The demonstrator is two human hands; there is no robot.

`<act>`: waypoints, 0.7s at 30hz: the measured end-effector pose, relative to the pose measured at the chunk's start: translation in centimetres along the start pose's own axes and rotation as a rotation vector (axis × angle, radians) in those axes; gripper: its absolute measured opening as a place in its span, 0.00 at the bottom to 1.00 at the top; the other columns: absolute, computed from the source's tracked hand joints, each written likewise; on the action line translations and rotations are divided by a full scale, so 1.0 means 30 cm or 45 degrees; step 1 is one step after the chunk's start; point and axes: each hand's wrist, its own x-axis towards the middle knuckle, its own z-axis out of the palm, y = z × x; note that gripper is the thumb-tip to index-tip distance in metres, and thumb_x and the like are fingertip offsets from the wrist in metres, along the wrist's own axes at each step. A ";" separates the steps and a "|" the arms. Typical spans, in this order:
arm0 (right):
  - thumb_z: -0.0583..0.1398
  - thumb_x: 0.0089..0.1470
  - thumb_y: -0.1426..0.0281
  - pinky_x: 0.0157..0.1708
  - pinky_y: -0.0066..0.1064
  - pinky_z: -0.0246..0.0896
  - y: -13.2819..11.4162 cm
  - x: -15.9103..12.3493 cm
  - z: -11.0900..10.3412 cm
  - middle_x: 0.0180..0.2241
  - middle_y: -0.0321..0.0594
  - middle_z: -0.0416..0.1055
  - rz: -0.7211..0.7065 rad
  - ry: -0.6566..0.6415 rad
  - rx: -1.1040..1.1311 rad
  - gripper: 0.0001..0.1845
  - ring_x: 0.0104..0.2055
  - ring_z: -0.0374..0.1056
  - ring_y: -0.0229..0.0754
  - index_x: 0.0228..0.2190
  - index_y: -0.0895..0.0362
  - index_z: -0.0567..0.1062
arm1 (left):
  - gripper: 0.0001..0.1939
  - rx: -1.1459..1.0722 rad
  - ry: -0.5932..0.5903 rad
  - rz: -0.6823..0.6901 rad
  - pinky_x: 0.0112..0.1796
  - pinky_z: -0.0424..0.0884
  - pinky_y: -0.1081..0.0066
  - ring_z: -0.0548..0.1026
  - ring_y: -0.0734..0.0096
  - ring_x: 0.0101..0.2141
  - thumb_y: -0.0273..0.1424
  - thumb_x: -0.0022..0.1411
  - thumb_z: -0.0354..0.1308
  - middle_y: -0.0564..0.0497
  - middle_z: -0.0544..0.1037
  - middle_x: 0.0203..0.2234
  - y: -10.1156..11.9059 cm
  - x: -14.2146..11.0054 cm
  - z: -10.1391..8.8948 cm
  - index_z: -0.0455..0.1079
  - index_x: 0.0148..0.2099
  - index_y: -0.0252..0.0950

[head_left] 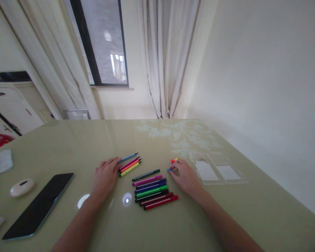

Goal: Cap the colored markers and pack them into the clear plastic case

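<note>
My left hand [105, 176] pinches the rear end of a blue marker [128, 157] whose dark tip is bare. Just below that marker lie several uncapped markers [130, 167] in pink, orange and yellow, close to my fingers. Between thumb and finger of my right hand [186, 176] is a small blue marker cap [169, 170]. Orange and yellow caps [174, 161] rest beyond those fingertips, partly hidden by the hand. Between my hands, capped markers [152, 193] lie in a slanted row, from dark green through purple and green to red.
An open clear plastic case [210, 171] with white inserts lies right of my right hand. To the left are a black tablet [39, 206], a white rounded object [22, 187] and papers [0, 162]. The glossy table [76, 140] meets a wall on the right.
</note>
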 end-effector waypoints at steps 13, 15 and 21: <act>0.65 0.61 0.58 0.40 0.35 0.72 -0.069 0.011 -0.041 0.37 0.41 0.81 0.093 0.058 0.857 0.13 0.39 0.77 0.44 0.40 0.54 0.81 | 0.18 -0.803 -0.093 0.021 0.42 0.73 0.65 0.80 0.60 0.40 0.47 0.68 0.55 0.48 0.84 0.40 0.223 -0.041 -0.073 0.77 0.47 0.40; 0.66 0.60 0.58 0.42 0.35 0.72 -0.072 0.012 -0.047 0.37 0.41 0.81 0.075 0.089 0.925 0.13 0.39 0.77 0.44 0.40 0.54 0.81 | 0.17 -0.863 -0.124 0.031 0.42 0.73 0.64 0.80 0.59 0.40 0.46 0.67 0.56 0.48 0.84 0.40 0.258 -0.054 -0.070 0.78 0.45 0.40; 0.68 0.57 0.58 0.41 0.36 0.74 -0.074 0.013 -0.056 0.35 0.41 0.81 0.054 0.122 0.957 0.13 0.38 0.77 0.44 0.39 0.54 0.82 | 0.16 -0.898 -0.173 0.021 0.43 0.73 0.64 0.80 0.58 0.41 0.44 0.66 0.57 0.48 0.85 0.41 0.274 -0.062 -0.073 0.79 0.44 0.40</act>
